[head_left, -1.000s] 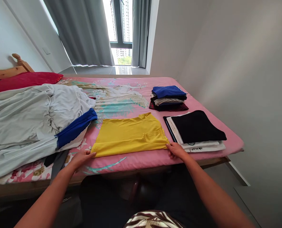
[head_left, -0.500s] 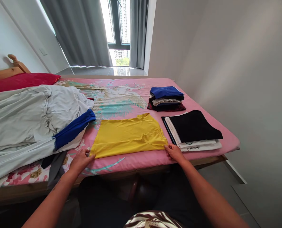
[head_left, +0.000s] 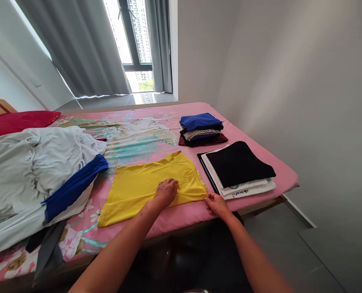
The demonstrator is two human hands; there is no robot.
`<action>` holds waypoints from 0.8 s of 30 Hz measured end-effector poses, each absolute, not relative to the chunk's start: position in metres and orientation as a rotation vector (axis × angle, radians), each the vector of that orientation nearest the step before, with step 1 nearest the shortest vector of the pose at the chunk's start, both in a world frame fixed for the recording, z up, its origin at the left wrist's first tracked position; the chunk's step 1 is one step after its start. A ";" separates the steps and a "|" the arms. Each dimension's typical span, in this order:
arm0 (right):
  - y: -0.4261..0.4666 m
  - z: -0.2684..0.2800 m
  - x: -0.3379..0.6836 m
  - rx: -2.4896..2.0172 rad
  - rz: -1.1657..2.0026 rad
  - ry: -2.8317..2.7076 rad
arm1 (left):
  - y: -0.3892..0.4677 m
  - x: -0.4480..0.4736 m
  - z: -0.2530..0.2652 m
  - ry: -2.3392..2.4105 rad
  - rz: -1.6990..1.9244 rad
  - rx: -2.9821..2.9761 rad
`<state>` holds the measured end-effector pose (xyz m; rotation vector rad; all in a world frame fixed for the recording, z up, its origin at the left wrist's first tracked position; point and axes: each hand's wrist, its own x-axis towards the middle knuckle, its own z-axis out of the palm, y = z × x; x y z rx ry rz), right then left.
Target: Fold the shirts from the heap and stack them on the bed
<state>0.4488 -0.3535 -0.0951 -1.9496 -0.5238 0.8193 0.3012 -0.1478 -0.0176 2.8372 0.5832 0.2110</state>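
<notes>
A yellow shirt [head_left: 138,187], folded into a long rectangle, lies flat near the front edge of the bed [head_left: 181,215]. My left hand [head_left: 165,192] rests palm down on the shirt's right half, fingers spread. My right hand [head_left: 216,204] pinches the shirt's front right corner at the bed's edge.
Right of the shirt sits a folded stack topped by a black garment [head_left: 238,162]; behind it is a second stack topped by a blue one [head_left: 201,121]. A heap of pale grey and blue clothes [head_left: 34,171] covers the left side. A red pillow [head_left: 19,121] lies far left.
My left hand left the shirt's front left corner and moved right onto the shirt's right half. My right hand stayed at the right corner. The view turned right.
</notes>
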 end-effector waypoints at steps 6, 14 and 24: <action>-0.356 -0.086 0.449 -1.971 0.778 -0.556 | -0.155 0.378 -0.026 0.694 -0.023 2.921; -0.358 -0.082 0.455 -1.831 0.857 -0.559 | -0.147 0.391 -0.032 0.813 -0.113 2.884; -0.355 -0.069 0.450 -2.252 0.614 -0.687 | -0.136 0.385 -0.035 0.612 0.069 2.906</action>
